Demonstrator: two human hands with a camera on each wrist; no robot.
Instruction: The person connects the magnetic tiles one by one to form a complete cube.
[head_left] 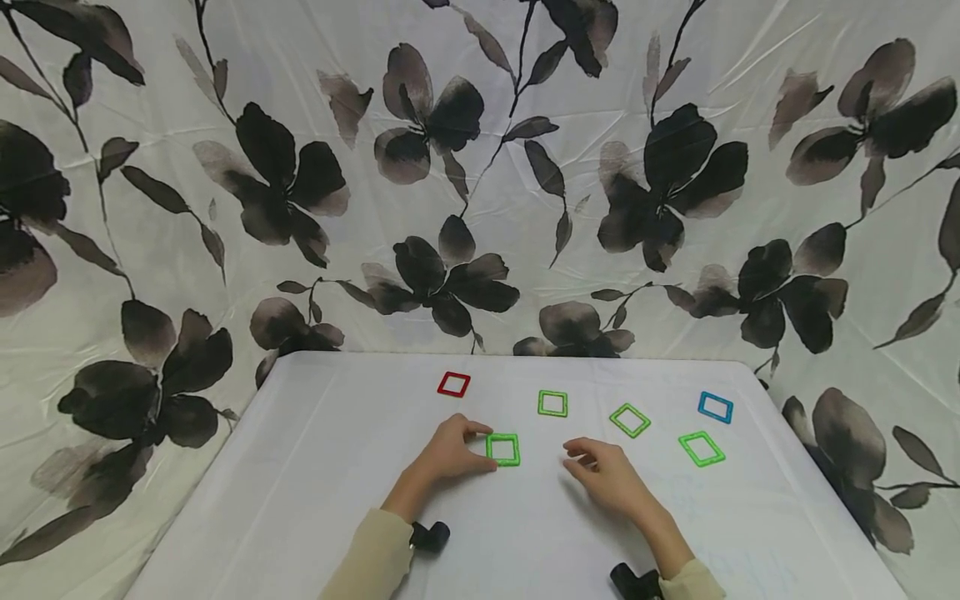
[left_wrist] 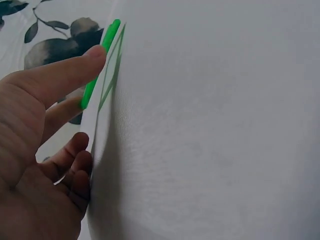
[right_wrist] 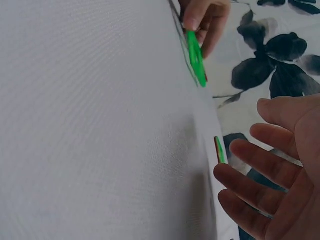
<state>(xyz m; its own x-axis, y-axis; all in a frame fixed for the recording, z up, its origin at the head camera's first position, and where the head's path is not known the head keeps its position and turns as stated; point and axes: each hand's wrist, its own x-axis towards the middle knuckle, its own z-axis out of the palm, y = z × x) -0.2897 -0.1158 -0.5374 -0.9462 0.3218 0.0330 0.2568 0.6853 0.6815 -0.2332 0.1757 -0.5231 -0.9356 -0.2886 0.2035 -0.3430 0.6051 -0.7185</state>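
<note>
My left hand [head_left: 450, 450] pinches a hollow green square [head_left: 517, 450] by its left side in the head view, thumb at the lower edge and index finger at the upper. In the left wrist view the green square [left_wrist: 109, 37] shows edge-on, tilted just over the table with its shadow beside it. To the right, my right hand [head_left: 611, 479] hovers above the table holding nothing, its fingers loosely bent. The right wrist view shows these fingers spread apart. A second hollow green square [head_left: 552, 392] lies beyond the gap between both hands.
Behind lie a red hollow square [head_left: 442, 383], and to the right two more green ones [head_left: 622, 427] and a blue one [head_left: 714, 417], all flat on the white table [head_left: 300, 467]. A flower-printed cloth [head_left: 555, 250] hangs behind the table. Each wrist carries a black camera.
</note>
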